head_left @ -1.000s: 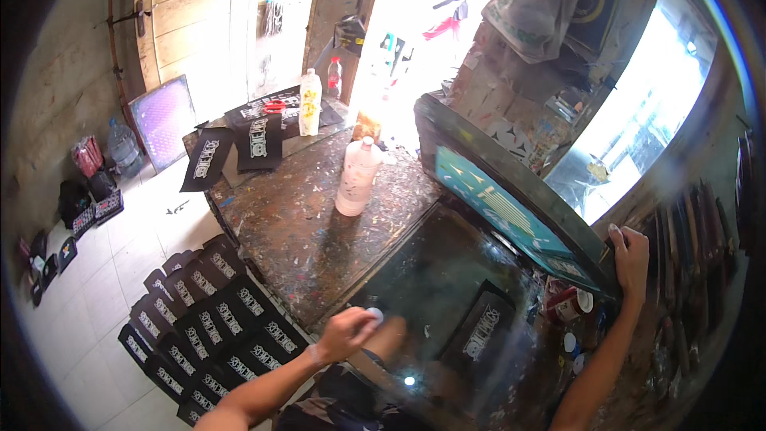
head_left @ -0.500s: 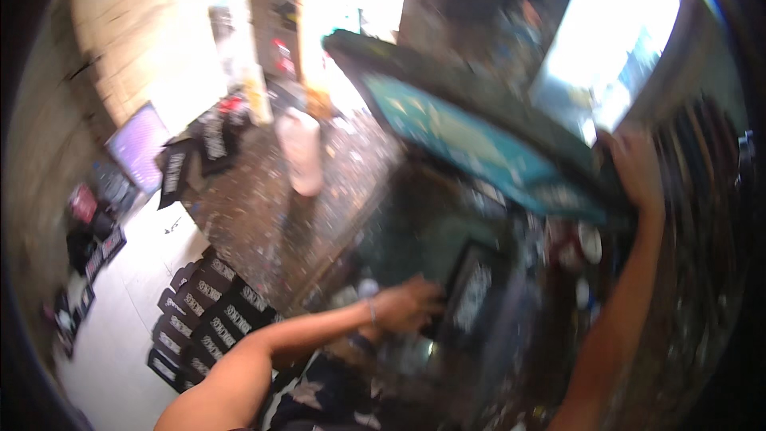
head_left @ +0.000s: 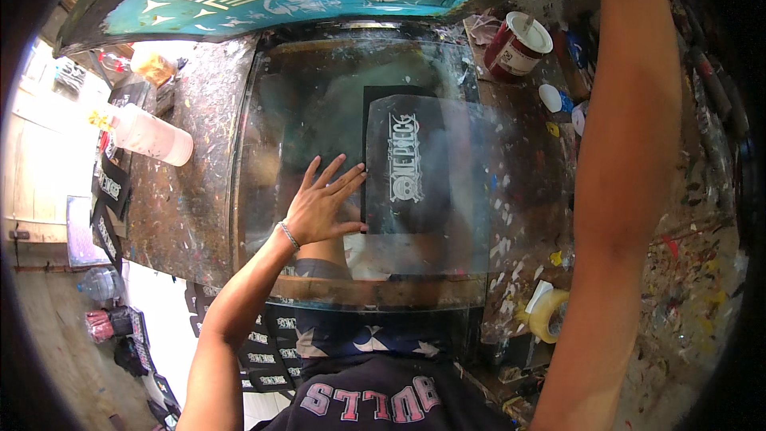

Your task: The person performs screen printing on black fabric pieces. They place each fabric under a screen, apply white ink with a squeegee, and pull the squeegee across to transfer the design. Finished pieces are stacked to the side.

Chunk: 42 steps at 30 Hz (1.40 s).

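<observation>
My left hand (head_left: pixel 323 203) lies spread on the glass pane (head_left: pixel 295 104), fingertips at the left edge of a black rectangular piece (head_left: pixel 431 191) with a white printed design. My right forearm (head_left: pixel 614 191) stretches up past the right side of the pane to the top edge; that hand is out of view. A turquoise printing screen (head_left: pixel 263 12) in a dark frame stands tilted up along the far side of the pane, with pale stripes and shapes on it.
On the paint-stained bench (head_left: pixel 199 215) are a pink plastic bottle (head_left: pixel 155 136) at left, a red can (head_left: pixel 507 56) at back right and a yellow tape roll (head_left: pixel 542 315) at front right. Black printed pieces (head_left: pixel 259 339) lie below at left, near a water jug (head_left: pixel 100 287).
My view has swung down onto the pane. My left hand has moved forward and spread beside the black piece. My right hand, earlier gripping the screen frame, has gone out of view.
</observation>
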### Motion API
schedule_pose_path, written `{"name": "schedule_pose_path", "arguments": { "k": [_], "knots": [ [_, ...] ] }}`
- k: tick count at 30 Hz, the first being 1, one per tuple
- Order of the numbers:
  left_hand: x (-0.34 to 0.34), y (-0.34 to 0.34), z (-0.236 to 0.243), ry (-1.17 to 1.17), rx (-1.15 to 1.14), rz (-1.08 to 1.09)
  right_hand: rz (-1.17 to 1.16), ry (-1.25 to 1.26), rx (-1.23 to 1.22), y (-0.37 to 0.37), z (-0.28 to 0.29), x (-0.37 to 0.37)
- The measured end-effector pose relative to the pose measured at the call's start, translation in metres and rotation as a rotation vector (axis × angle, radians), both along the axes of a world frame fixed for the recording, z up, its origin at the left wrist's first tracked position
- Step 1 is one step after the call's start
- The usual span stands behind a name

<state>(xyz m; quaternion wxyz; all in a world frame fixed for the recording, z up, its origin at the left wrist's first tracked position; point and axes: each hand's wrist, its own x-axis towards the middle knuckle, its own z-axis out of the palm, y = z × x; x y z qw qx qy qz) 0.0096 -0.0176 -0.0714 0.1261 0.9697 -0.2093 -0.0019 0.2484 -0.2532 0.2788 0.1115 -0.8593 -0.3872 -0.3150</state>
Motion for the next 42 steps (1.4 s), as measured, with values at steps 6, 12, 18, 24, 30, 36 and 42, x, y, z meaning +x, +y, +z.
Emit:
{"name": "schedule_pose_path", "arguments": {
  "k": [6,12,18,24,30,36,42],
  "knots": [
    [0.003,0.004,-0.002,0.042,-0.021,0.004,-0.005,0.005,0.007,-0.001,-0.007,-0.002],
    [0.004,0.008,0.002,0.059,-0.055,-0.012,-0.004,0.012,0.014,-0.003,-0.011,-0.004],
    [0.004,0.01,0.0,0.053,-0.062,-0.022,-0.008,0.016,0.023,-0.001,-0.012,-0.007],
    [0.003,0.006,0.002,0.052,-0.043,-0.006,-0.008,0.014,0.021,0.0,-0.016,-0.008],
    [0.002,0.005,0.001,0.057,-0.015,-0.005,-0.014,0.015,0.023,0.0,-0.016,-0.009],
    [0.001,0.005,-0.001,0.052,0.005,-0.007,-0.019,0.018,0.023,0.0,-0.018,-0.009],
    [0.0,0.001,-0.001,0.027,0.0,0.01,-0.018,0.014,0.022,0.001,-0.019,-0.012]
  ]
}}
